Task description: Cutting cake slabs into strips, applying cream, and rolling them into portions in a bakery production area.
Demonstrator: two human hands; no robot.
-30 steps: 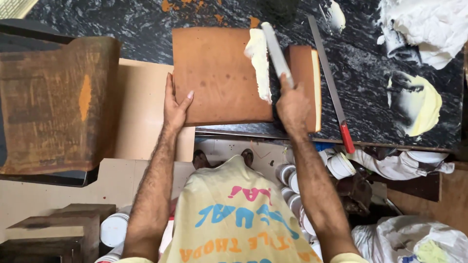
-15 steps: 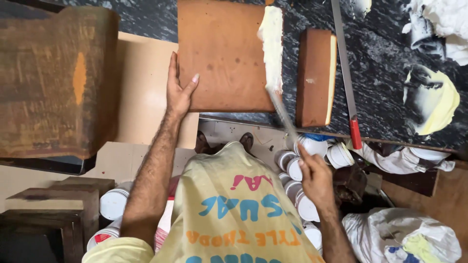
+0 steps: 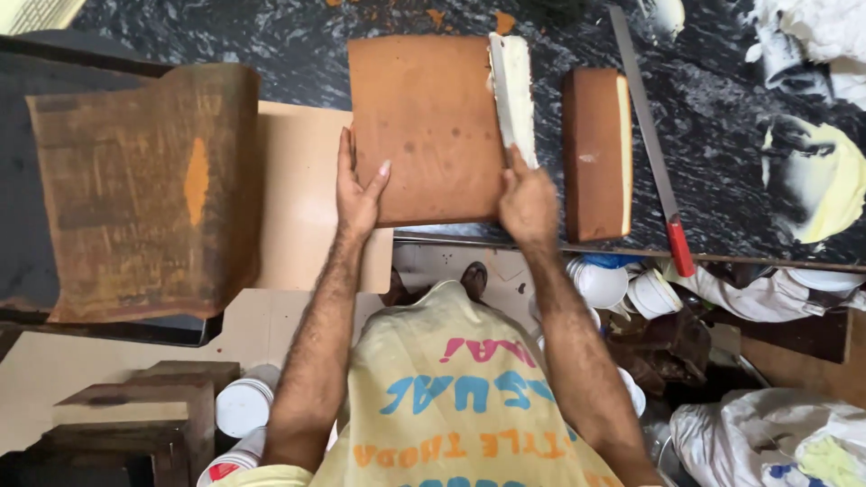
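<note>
Big brown cake slab lies flat on the dark marbled counter, near edge at the counter lip. Left hand rests open on its near-left corner, fingers spread flat, thumb up on the crust, gripping nothing. Right hand is closed round the handle of a spatula; blade runs away from the fingertips along the slab's right edge, against a strip of white cream. Just right of those knuckles: a narrow cut cake piece, then a long red-handled knife, both untouched. Sponge looks soft, light and crumbly; likely tears if pinched. Best steadied with a flat palm on top, or supported underneath, not by an edge.
</note>
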